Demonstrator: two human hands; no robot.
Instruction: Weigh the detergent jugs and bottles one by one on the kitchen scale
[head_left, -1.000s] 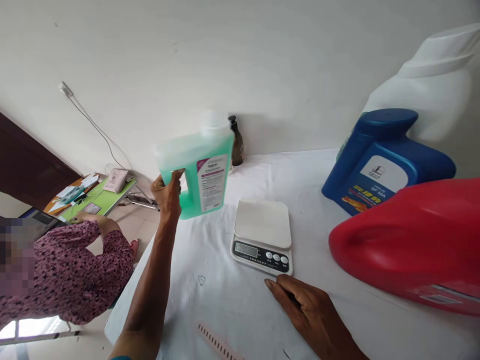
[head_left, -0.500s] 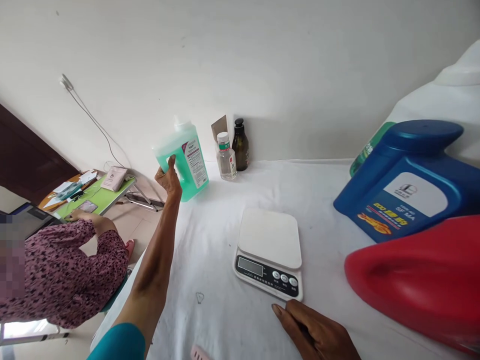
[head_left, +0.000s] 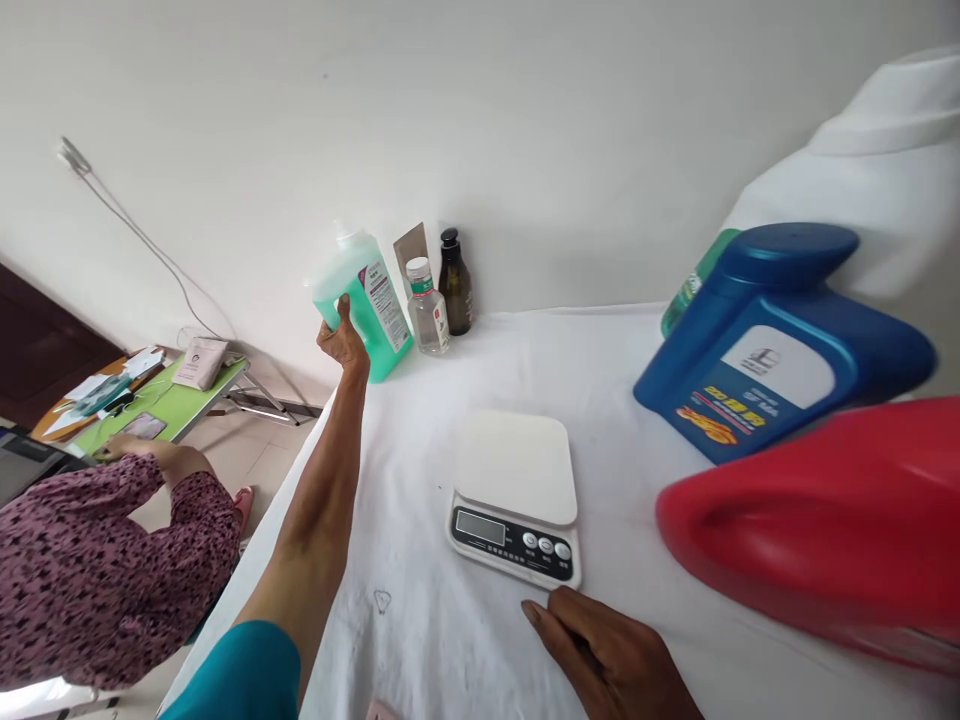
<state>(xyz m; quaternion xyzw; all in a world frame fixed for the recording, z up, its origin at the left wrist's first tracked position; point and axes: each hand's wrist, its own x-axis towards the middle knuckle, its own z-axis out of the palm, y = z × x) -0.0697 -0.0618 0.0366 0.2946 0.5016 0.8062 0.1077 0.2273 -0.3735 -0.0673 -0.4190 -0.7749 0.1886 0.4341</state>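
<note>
At the table's back left, my left hand (head_left: 344,343) grips the handle of a translucent jug of green liquid (head_left: 385,318) with a white label. The jug stands upright close beside a small clear bottle (head_left: 430,325) with a white cap. Behind that are a dark pump-top bottle (head_left: 455,285) and a brown-grey flat piece (head_left: 409,246). A white kitchen scale (head_left: 514,470) lies mid-table with nothing on its plate. My right hand (head_left: 611,650) rests by the scale's front edge, fingers curled in and no object visible in them.
On the right stand a blue oil jug (head_left: 757,370), a red container (head_left: 817,530), a large white container (head_left: 885,190) and part of a green bottle (head_left: 694,285). A seated person (head_left: 112,570) is at a green side table (head_left: 176,410) to the left. White cloth (head_left: 420,520) covers my table.
The view has turned slightly to the right. Held by my left hand, the green jug has shifted right, nearer the small clear bottle. My right hand stays by the scale.
</note>
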